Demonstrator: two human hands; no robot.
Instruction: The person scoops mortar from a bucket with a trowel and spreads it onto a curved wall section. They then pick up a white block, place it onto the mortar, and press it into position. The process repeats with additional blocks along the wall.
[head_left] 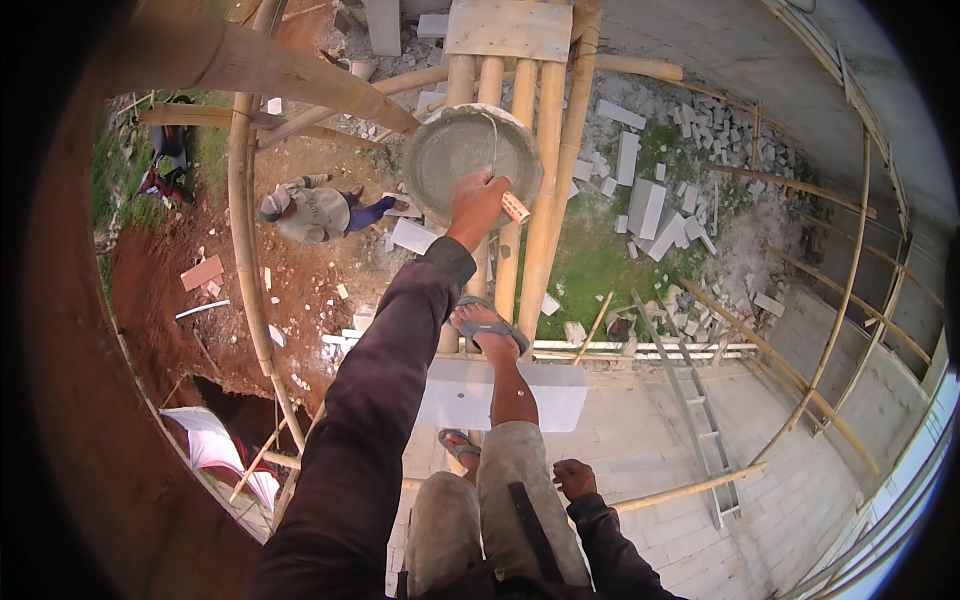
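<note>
My left hand (478, 205) reaches far forward over a round bucket (425, 205) with grey wet mortar (455, 150) in it. Its fingers are closed round a tool with a pale, dotted end piece (515, 208) sticking out on the right; a thin curved rod (492, 135) runs from the hand over the mortar. The exact kind of tool is not clear. Beside my right thigh, my right hand (575, 478) is loosely curled, with nothing visible in it. My sandalled foot (490, 328) stands on bamboo poles (508, 262) just short of the bucket.
A pale block (560, 395) lies across below my leg. Bamboo uprights (240, 200) rise at the left. Far below, a person (312, 212) bends over the soil. White blocks (650, 210) and rubble lie to the right, near a metal ladder (700, 420).
</note>
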